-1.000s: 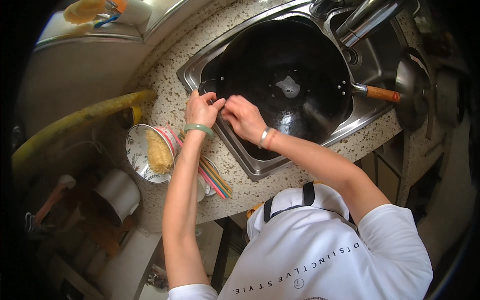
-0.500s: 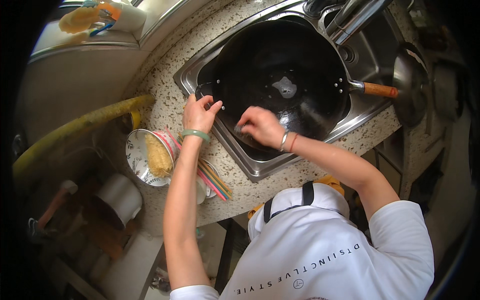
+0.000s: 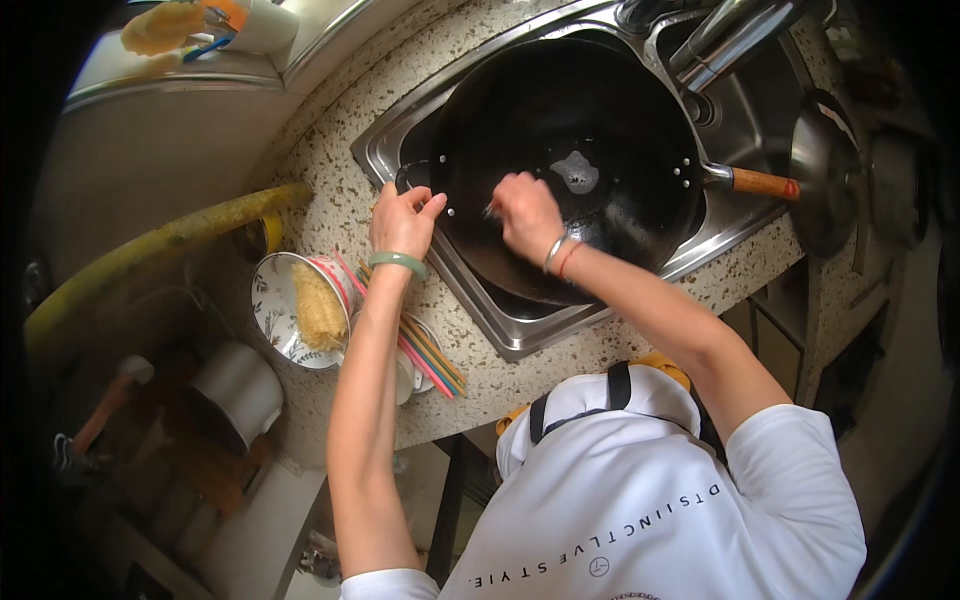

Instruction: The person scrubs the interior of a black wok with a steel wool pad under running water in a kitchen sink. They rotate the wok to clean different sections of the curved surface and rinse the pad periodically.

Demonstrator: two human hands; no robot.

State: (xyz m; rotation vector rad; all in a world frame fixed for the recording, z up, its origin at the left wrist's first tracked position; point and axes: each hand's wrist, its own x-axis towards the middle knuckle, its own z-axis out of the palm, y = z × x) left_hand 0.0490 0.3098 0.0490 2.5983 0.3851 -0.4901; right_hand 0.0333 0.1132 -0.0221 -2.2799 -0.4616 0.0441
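Observation:
A large black wok (image 3: 620, 110) sits in the steel sink, with a small whitish puddle at its bottom. My left hand (image 3: 403, 222), a green bangle at its wrist, is closed on the wok's small loop handle (image 3: 405, 172) at the left. Inside the wok's left part, my right hand (image 3: 530, 215) is closed and pressed against the wall. Only a silvery edge shows at its fingers; it looks like a metal scourer, mostly hidden. The wok's wooden handle (image 3: 765, 184) points right, over the sink's edge.
A patterned bowl (image 3: 275, 320) holding a yellowish loofah (image 3: 318, 310) stands left on the speckled counter (image 3: 465, 345), beside several coloured chopsticks (image 3: 430, 355). The faucet (image 3: 725, 50) rises at the back right. A lid (image 3: 822, 180) lies at the right, a yellow hose (image 3: 170, 235) at the left.
My right hand has moved up and slightly right along the wok's inner wall, away from the near left rim. My left hand stays at the loop handle.

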